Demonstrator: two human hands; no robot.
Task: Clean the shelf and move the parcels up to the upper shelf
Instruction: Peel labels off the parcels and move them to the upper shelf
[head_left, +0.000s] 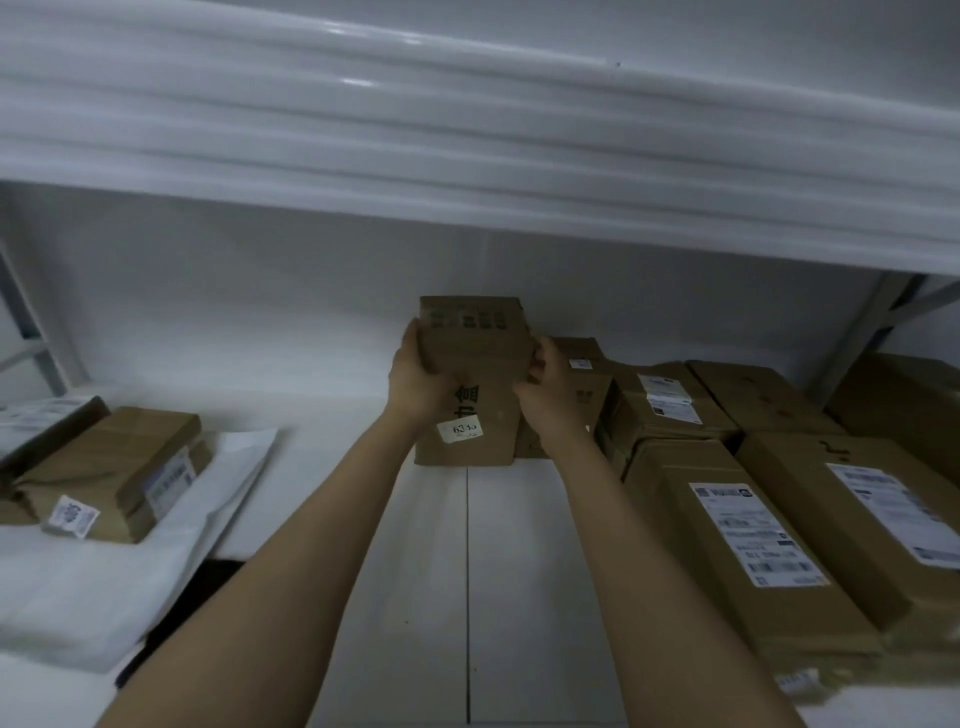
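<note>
The left hand (415, 379) and right hand (550, 387) are gripping a cardboard parcel (478, 358) by its sides, fingers (412, 338) curling round it, at the far middle of the shelf (519, 571), its long axis standing vertical. The palms are hiding some print, and its sticker (460, 429) is showing only blurred digits.

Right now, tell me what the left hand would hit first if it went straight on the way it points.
Probably the white back wall; the left hand, gripping the box, has nothing else ahead, though depth is unclear.
</note>
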